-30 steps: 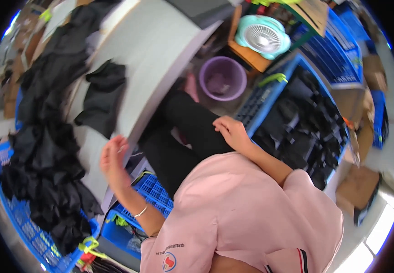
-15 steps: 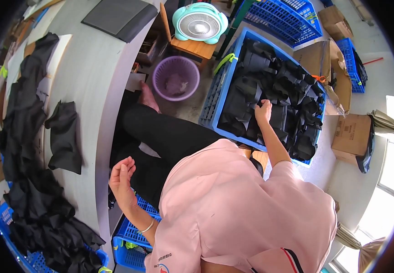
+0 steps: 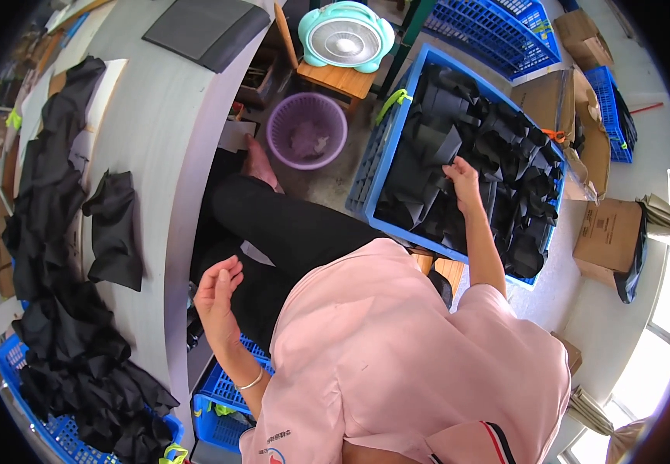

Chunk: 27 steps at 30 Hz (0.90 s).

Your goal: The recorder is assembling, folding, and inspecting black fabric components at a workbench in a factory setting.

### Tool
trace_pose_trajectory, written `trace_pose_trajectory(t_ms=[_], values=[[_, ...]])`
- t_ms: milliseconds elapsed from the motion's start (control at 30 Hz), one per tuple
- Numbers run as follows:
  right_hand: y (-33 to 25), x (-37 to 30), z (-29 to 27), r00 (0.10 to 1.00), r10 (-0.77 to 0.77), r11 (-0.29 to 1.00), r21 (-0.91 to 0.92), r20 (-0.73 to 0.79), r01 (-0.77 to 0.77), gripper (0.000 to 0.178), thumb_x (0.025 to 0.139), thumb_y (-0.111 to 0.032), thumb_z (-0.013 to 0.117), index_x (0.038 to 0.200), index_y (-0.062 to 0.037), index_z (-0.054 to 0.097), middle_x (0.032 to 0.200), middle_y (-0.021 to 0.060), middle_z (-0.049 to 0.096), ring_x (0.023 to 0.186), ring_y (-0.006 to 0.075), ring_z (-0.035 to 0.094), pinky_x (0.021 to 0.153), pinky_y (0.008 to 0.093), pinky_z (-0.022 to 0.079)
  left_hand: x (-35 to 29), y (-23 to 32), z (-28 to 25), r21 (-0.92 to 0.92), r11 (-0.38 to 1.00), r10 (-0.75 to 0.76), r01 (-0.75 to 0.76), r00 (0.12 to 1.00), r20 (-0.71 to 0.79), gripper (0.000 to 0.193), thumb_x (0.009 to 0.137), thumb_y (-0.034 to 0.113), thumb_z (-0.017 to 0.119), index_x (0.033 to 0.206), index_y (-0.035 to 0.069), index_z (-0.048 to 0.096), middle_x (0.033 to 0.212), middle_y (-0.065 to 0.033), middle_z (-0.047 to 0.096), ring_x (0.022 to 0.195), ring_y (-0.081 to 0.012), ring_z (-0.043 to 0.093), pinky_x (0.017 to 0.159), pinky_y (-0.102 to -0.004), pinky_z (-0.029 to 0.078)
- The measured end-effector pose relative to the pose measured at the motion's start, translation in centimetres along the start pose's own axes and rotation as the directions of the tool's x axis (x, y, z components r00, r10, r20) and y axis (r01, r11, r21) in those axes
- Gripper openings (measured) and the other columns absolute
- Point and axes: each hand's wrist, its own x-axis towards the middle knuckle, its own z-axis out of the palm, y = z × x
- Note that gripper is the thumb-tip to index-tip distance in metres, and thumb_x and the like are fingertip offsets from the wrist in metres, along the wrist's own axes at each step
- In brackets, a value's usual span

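My right hand (image 3: 465, 182) reaches into a large blue crate (image 3: 444, 250) full of folded black fabric pieces (image 3: 497, 147). Its fingers are pinched at the edge of one black fabric piece (image 3: 444, 147), which stands partly raised off the pile. My left hand (image 3: 219, 292) hangs beside the table edge above my lap, fingers curled and drawn together, with nothing visible in them. On the grey table to its left lies a single black fabric piece (image 3: 114, 232), next to a long heap of black fabric (image 3: 45, 216).
Ahead stand a purple basket (image 3: 274, 133) and a turquoise fan (image 3: 346, 39) on a wooden chair. Cardboard boxes (image 3: 607, 236) and other blue crates (image 3: 497, 35) flank the large crate. Blue baskets (image 3: 223, 429) sit below my left arm. A dark flat pad (image 3: 199, 31) lies on the table's far end.
My right hand has shifted slightly in the crate, and a black fabric piece now stands up at its fingertips. My left hand stays curled, a little further right. The whole view has shifted slightly.
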Motion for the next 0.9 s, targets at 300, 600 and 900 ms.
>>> trace_pose_trajectory(t_ms=[300, 600, 900], values=[[-19.8, -5.8, 7.9, 0.863, -0.09, 0.909, 0.394, 0.498, -0.133, 0.033, 0.089, -0.005, 0.06, 0.122, 0.0008, 0.064, 0.107, 0.0031, 0.07, 0.096, 0.0115, 0.065, 0.093, 0.027, 0.05, 3.5, 1.4, 6.7, -0.183, 0.981, 0.009, 0.066, 0.924, 0.383, 0.047, 0.103, 0.027, 0.055, 0.139, -0.001, 0.051, 0.138, -0.0137, 0.057, 0.124, -0.0221, 0.056, 0.102, -0.035, 0.046], [-21.3, -11.4, 18.1, 0.61, -0.24, 0.718, 0.56, 0.756, -0.412, 0.059, 0.094, -0.035, 0.063, 0.141, -0.0028, 0.048, 0.125, 0.0065, 0.06, 0.096, 0.0129, 0.061, 0.087, 0.0291, 0.049, 0.8, -1.4, 3.6, -0.761, 0.505, 0.05, 0.406, 0.867, 0.496, 0.054, 0.105, 0.043, 0.043, 0.139, 0.001, 0.05, 0.136, -0.0125, 0.059, 0.121, -0.0241, 0.059, 0.104, -0.0389, 0.048], [-19.7, -16.3, 19.7, 0.587, -0.066, 0.928, 0.266, 0.807, -0.262, 0.075, 0.09, -0.028, 0.07, 0.15, 0.0014, 0.035, 0.151, 0.0134, 0.042, 0.139, 0.0232, 0.041, 0.114, 0.0351, 0.03, 1.1, -2.4, 3.1, -0.677, 0.726, -0.003, 0.121, 0.985, 0.173, 0.04, 0.102, 0.023, 0.056, 0.135, 0.0, 0.052, 0.13, -0.0077, 0.063, 0.116, -0.0178, 0.062, 0.097, -0.0312, 0.05]])
